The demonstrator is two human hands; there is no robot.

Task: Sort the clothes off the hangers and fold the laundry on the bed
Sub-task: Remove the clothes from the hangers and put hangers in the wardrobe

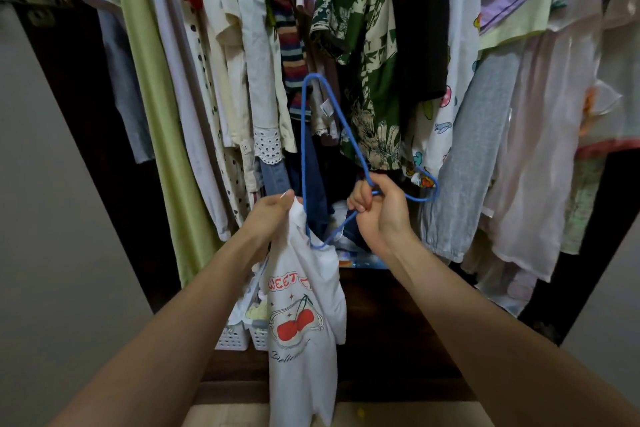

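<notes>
Dark wooden wardrobe (388,315) fills the frame, packed across the upper half with hanging clothes: a green dress (152,107) at upper left, a green leaf-print shirt (360,55) at upper centre, a white cartoon-print garment (460,55) to its right, pale sheer pieces at far right. White slotted baskets (242,334) sit low in the wardrobe, left of centre

Status, centre of frame: left hand (268,215) pinches the top edge of a white cherry-print T-shirt (301,319), which hangs limp down to the lower edge of the frame. Right hand (379,208) is curled round the neck of a blue hanger (304,135), turned so one arm points up and its hook sits to the right of the hand. Lowest corner of the hanger appears caught in the shirt's opening, so shirt and hanger do not look fully apart

Progress, as a judgement: early. One garment is nearly off its hanger; nothing is folded. Many garments remain hung in the wardrobe. Bed is not in view, so any folded pile cannot be checked

Left to do: free this shirt, set the hanger aside, repeat for the rest, fold on the bed
</notes>
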